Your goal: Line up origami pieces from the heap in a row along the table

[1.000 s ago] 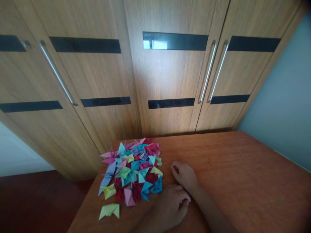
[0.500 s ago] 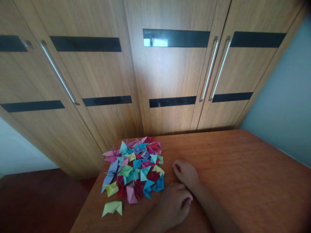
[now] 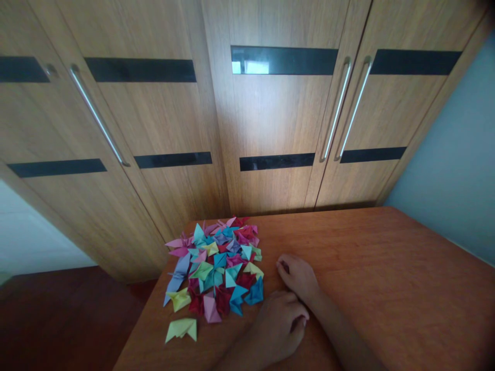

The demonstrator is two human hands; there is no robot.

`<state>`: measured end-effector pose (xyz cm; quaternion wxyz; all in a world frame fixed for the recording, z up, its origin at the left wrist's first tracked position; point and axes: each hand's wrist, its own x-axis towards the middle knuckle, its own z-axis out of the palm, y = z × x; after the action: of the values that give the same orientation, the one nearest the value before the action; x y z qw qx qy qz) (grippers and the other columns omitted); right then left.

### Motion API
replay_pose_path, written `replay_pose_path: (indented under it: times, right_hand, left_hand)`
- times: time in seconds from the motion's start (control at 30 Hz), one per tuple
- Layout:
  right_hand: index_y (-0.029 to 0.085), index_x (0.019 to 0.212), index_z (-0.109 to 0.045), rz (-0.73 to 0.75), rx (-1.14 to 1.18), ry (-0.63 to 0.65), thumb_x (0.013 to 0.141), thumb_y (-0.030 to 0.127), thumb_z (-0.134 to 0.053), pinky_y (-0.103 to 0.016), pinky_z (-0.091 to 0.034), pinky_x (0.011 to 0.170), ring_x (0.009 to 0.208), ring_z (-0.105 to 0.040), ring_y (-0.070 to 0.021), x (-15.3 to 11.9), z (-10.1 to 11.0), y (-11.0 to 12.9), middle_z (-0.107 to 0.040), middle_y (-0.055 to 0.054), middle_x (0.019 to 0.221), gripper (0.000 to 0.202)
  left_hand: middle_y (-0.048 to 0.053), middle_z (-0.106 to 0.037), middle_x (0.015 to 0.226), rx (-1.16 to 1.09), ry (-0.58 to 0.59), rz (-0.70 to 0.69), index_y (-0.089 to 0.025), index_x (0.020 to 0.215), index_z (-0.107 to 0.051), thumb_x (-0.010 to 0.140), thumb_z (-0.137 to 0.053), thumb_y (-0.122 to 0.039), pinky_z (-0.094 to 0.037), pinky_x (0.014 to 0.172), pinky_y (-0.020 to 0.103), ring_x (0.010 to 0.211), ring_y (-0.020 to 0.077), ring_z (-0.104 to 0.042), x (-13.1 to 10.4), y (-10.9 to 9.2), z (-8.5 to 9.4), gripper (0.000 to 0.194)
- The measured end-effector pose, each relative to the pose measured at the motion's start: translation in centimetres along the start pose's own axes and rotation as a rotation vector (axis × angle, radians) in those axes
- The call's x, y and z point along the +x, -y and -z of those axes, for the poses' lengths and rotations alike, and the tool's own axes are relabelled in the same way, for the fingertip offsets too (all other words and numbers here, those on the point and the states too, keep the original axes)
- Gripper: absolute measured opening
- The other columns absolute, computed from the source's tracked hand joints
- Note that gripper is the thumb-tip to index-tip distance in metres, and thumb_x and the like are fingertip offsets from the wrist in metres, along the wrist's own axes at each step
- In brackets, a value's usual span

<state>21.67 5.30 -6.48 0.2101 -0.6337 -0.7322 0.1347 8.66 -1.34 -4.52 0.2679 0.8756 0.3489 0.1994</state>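
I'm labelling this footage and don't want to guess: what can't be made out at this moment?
All in the head view:
Left hand: palm, hidden by the hand's own back.
Right hand: palm, hidden the same way.
Folded papers: exact count, because pieces overlap.
Table: near edge, cut off by the picture's bottom.
Wardrobe: top, cut off by the picture's upper edge.

L hand (image 3: pixel 280 327) & R hand (image 3: pixel 299 275): palms hidden, forearms (image 3: pixel 338 327) cut off at btm. Papers (image 3: pixel 214 273) L of hands: lower ones part. hidden. Cupboard (image 3: pixel 270 116) beyond hands: top cut off.
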Motion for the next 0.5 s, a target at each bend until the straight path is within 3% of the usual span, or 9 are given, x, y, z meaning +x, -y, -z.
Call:
replay_pose_path:
  times: [0.5]
  right_hand:
    - [0.023, 0.085, -0.061, -0.003, -0.016, 0.012, 0.089, 0.029, -0.042, -0.022, -0.035, 0.068, 0.080, -0.058, -0.0132, 0.08, -0.07, 0.02, -0.066, -0.002, 0.086, 0.021]
  left_hand:
    - [-0.001, -0.064, 0.087, -0.003, -0.017, -0.024, -0.021, 0.084, -0.063, 0.079, -0.055, -0.010, -0.040, 0.076, 0.024, 0.085, 0.0136, -0.058, 0.02, 0.09, -0.05, 0.015]
